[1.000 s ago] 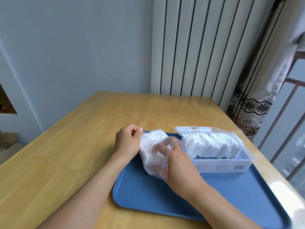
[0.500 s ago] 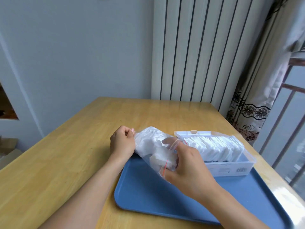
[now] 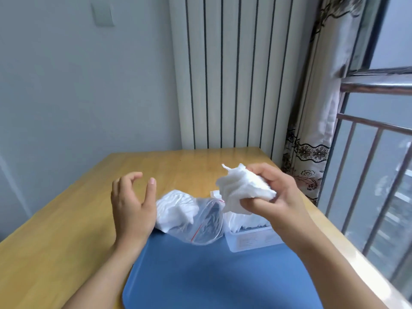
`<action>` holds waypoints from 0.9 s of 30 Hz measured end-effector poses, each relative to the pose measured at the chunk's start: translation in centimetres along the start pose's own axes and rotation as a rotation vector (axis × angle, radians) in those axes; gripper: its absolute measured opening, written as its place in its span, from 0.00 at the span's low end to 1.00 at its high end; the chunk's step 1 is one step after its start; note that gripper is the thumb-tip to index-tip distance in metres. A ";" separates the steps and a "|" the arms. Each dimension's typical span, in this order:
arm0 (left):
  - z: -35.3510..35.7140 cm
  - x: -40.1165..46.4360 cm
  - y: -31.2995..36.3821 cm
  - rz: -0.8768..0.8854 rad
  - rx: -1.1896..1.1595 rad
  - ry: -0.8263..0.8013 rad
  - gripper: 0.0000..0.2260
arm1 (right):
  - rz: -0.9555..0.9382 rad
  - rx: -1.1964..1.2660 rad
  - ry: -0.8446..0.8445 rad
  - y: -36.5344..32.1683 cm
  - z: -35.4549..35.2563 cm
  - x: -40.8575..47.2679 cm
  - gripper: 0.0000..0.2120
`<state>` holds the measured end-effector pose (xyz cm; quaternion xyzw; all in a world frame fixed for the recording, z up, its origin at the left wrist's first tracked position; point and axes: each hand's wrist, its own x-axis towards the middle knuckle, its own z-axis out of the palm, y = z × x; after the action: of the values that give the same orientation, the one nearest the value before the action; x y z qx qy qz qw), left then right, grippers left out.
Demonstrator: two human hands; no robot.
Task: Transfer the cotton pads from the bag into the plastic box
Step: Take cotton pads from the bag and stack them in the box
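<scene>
A light wooden table [image 3: 66, 230] is filling the lower view, carrying a blue tray [image 3: 200, 282] at its near edge. The tray is sitting right of the table's middle, reaching toward the table's right edge.

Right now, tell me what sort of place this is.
Probably a room in a home, at a table by a window. A wooden table stands against a tall white radiator, a floral curtain hangs beside it, and a barred window is on the right.
</scene>
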<state>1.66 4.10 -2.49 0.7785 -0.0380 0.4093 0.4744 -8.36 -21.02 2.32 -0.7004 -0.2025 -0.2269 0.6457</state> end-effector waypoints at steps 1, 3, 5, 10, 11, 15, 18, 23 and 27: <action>-0.4 -0.1 2.3 0.111 -0.063 0.023 0.13 | 0.035 0.059 -0.002 0.2 -0.3 0.1 0.14; -1.0 -0.8 6.7 0.200 -0.235 -0.126 0.11 | 0.114 0.199 -0.053 0.7 -0.2 0.4 0.16; -0.4 -1.7 10.7 0.094 -0.488 -0.453 0.11 | 0.172 0.353 -0.107 1.0 -0.2 0.5 0.18; 2.4 -3.0 12.7 -0.154 -0.744 -0.567 0.10 | 0.206 0.371 -0.112 1.2 -0.5 0.5 0.21; 2.7 -3.0 12.3 -0.166 -0.759 -0.549 0.08 | 0.204 0.344 -0.100 1.2 -0.6 0.6 0.21; 3.2 -3.7 10.8 -0.187 -0.805 -0.618 0.13 | 0.195 0.196 -0.034 1.4 -0.7 0.7 0.20; 2.8 -4.1 10.2 -0.153 -0.818 -0.681 0.22 | 0.161 0.132 0.012 1.5 -0.3 0.7 0.29; 1.9 -4.9 9.4 -0.140 -0.794 -0.736 0.34 | 0.086 0.032 0.011 1.0 0.0 0.4 0.34; 1.9 -4.8 9.4 -0.120 -0.773 -0.765 0.27 | 0.058 -0.023 -0.036 1.3 -0.1 0.3 0.36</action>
<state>-4.58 -4.07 0.57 0.6415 -0.3110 0.0252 0.7008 -7.35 -21.25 1.43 -0.7174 -0.1909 -0.1977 0.6401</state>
